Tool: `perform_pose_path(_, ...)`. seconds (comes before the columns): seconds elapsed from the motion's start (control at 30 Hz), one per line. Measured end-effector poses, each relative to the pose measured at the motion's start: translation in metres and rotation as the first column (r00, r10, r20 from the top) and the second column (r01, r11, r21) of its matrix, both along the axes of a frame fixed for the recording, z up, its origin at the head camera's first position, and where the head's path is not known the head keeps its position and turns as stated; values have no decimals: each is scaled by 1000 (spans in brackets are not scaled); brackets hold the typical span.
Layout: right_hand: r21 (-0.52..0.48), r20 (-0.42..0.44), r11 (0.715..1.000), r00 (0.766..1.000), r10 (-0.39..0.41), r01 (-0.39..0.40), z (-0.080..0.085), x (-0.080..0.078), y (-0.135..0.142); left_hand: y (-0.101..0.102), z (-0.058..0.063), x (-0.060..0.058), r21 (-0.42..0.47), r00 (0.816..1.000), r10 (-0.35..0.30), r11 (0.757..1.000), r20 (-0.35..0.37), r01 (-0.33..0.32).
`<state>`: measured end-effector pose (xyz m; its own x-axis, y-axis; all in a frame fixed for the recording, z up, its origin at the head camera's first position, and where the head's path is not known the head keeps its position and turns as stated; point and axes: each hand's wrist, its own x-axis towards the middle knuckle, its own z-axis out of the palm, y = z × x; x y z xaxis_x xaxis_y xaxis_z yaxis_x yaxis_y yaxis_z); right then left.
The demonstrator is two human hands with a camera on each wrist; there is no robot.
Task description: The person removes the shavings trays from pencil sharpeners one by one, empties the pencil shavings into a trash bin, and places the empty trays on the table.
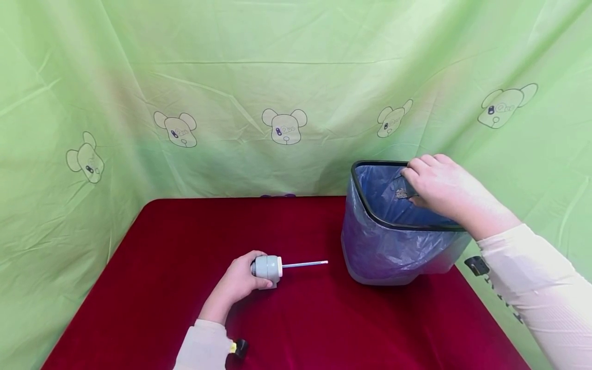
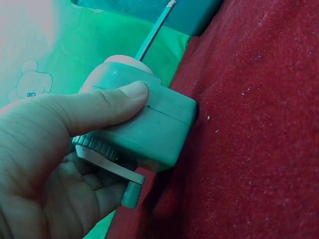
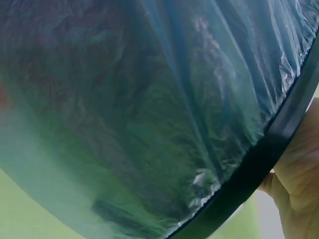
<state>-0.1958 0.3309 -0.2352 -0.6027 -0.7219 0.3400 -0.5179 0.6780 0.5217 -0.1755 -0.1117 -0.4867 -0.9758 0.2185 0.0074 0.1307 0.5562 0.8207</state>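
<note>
My left hand (image 1: 240, 277) grips a grey-green hand-crank pencil sharpener (image 1: 267, 268) low over the red table. A pencil (image 1: 305, 264) sticks out of the sharpener's front, pointing right. In the left wrist view my thumb lies along the sharpener's body, and the crank handle (image 2: 131, 194) hangs by the fingers. My right hand (image 1: 437, 182) is over the mouth of a lined trash bin (image 1: 393, 226), holding a small see-through container (image 1: 401, 186), partly hidden by the hand, with what looks like shavings in it. In the right wrist view the hand (image 3: 299, 179) is mostly behind the bin's rim.
The bin has a black rim (image 1: 370, 209) and a bluish plastic bag (image 1: 381, 187) folded over it. It stands on the right side of the red-covered table (image 1: 185, 236). A green curtain (image 1: 231, 87) with bear faces hangs behind. Small specks dot the cloth (image 2: 249, 124).
</note>
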Motion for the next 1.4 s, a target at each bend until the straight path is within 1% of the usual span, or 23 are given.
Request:
perform_pose_path(0.3,18,4,1000,1000,4,-4,1,1,1,0,-1,0,-9,1000,-4,1000,-3,4)
perform_pose_path(1.0,41,6,999,1000,20,-20,6,-2,-1,0,5,2,-2,1000,0,1000,-2,0)
perform_pose_path(1.4,45,-7,997,998,62,-61,4,-2,-4,0,1,0,0,1000,-2,1000,7,2)
